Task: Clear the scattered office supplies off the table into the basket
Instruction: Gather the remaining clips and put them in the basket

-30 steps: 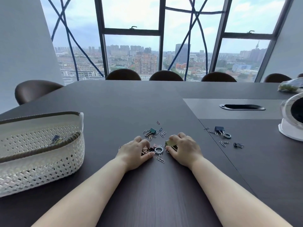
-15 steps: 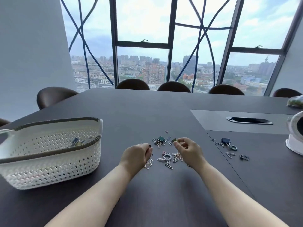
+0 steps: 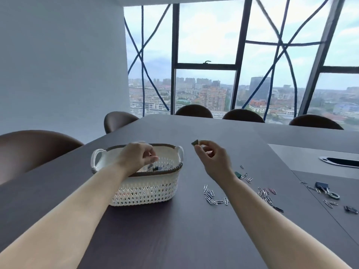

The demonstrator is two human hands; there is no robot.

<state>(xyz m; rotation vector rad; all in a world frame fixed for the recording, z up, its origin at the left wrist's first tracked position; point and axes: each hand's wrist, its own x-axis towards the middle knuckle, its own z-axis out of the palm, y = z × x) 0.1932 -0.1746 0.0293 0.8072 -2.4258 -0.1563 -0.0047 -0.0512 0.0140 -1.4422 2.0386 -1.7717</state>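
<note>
A white woven basket [image 3: 147, 191] with a brown rim stands on the dark table [image 3: 174, 239]. My left hand [image 3: 136, 158] hovers over the basket's opening, fingers loosely curled; what it holds I cannot tell. Several clips lie inside the basket under it. My right hand [image 3: 210, 156] is raised just right of the basket and pinches a small dark green binder clip [image 3: 194, 142]. Loose paper clips [image 3: 211, 198] lie on the table beneath my right forearm. A blue binder clip [image 3: 321, 185] and more clips rest farther right.
Brown chairs [image 3: 33, 150] line the table's left and far sides. A cable slot [image 3: 340, 162] is set into the table at the right. Large windows stand behind the table.
Both hands rose from the clip pile and moved left to the basket. The view swung left, so the basket now sits near the middle. The right hand carries the green clip.
</note>
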